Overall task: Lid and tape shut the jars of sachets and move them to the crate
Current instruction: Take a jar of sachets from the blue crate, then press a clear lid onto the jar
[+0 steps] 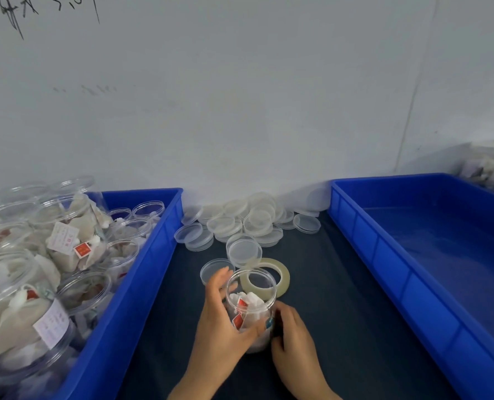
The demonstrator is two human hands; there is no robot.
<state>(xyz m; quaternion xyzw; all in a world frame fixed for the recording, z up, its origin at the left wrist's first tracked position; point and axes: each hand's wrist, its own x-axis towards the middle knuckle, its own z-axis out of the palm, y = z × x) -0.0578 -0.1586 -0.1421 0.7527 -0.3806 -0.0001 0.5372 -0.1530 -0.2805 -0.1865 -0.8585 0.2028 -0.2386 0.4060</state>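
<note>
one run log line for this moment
jar: unlidded, held by left hand and right hand | lids: piled behind | right crate: no jars

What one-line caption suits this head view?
Both hands, left and right, hold an unlidded jar of sachets between two blue crates.

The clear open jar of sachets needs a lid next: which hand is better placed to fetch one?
Probably the left hand: its fingertips reach up beside the clear plastic lid lying just beyond the jar. The right hand sits lower, steadying the jar's near side.
</note>
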